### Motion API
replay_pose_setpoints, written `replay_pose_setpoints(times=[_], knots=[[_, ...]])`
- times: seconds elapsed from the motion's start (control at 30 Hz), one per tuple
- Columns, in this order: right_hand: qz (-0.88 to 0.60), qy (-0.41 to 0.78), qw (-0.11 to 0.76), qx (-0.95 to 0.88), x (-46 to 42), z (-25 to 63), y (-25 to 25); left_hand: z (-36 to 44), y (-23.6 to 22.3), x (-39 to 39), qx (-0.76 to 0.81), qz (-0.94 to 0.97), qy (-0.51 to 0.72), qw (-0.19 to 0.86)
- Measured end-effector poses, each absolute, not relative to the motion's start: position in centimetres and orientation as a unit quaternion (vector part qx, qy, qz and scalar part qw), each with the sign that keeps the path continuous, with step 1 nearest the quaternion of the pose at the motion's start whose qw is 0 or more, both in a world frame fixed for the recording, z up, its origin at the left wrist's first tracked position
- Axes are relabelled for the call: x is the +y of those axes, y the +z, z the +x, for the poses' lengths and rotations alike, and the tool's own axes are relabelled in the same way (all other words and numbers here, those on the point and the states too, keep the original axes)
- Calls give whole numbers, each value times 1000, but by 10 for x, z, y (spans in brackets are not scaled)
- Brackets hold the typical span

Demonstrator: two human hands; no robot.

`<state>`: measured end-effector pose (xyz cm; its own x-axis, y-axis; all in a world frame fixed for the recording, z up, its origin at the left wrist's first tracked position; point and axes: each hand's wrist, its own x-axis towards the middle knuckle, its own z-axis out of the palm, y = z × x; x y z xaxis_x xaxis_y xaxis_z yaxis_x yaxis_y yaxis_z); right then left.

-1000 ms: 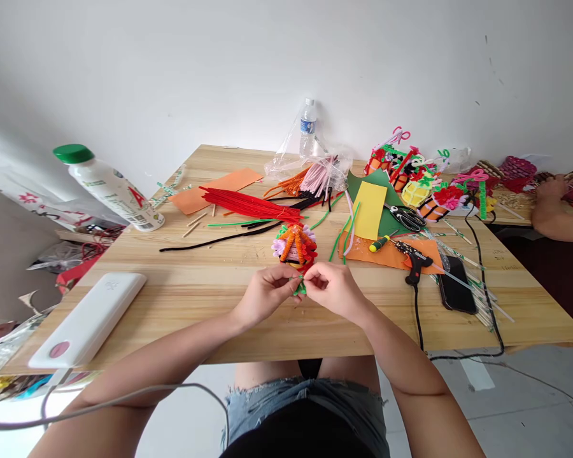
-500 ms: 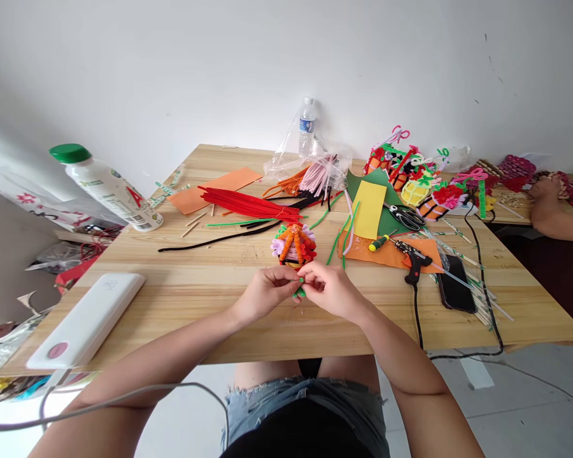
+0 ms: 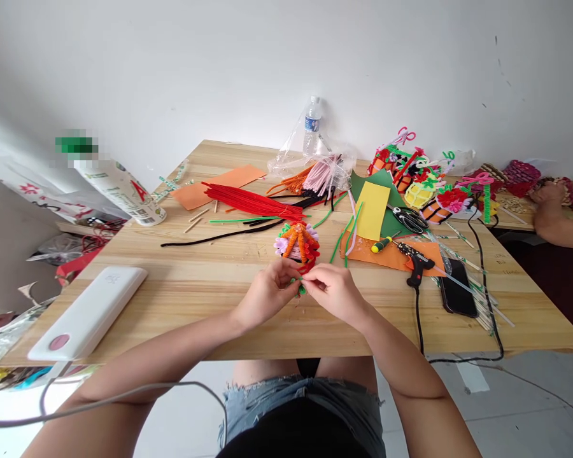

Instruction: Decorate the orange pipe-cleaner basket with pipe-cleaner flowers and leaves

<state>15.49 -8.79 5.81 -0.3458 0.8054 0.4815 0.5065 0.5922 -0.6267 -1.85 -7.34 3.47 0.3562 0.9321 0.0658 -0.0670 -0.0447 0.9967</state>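
Close to the table's front, my left hand (image 3: 268,294) and my right hand (image 3: 335,292) meet with fingertips pinched together. Between them is a small curled green pipe cleaner piece (image 3: 300,289), partly hidden by the fingers. Just beyond the fingertips stands a small pipe cleaner ornament (image 3: 296,243) with orange strands over its top and pink-purple and red petals round it. Behind it lies a bundle of red pipe cleaners (image 3: 253,202). Loose green pipe cleaners (image 3: 342,238) lie to the right of the ornament.
At right are a hot glue gun (image 3: 416,262), a phone (image 3: 458,289), scissors (image 3: 409,220) and a yellow-handled screwdriver (image 3: 381,244). Finished ornaments (image 3: 423,189) stand behind. A white power bank (image 3: 88,312) and tilted bottle (image 3: 124,191) are at left. Another person's hand (image 3: 551,197) shows far right.
The whole view has shifted slightly. Both hands stay pinched at the green piece, with the fingers moved a little; the left fingers now overlap the ornament's lower edge.
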Motion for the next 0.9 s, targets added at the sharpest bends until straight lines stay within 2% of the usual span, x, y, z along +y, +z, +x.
replay_pose_setpoints(times=[0.23, 0.43, 0.57, 0.73, 0.9], knots=[[-426, 159, 435, -777, -85, 146, 57, -21, 32, -66, 338, 597, 457, 566], [-446, 69, 496, -742, -79, 135, 53, -32, 49, -57, 312, 620, 461, 552], [-461, 31, 514, -723, -74, 133, 51, -38, 57, -54, 365, 635, 460, 502], [-463, 2, 521, -717, -69, 131, 41, -37, 51, -46, 413, 639, 428, 488], [-465, -30, 522, -714, -64, 128, 33, -35, 37, -33, 425, 707, 474, 309]])
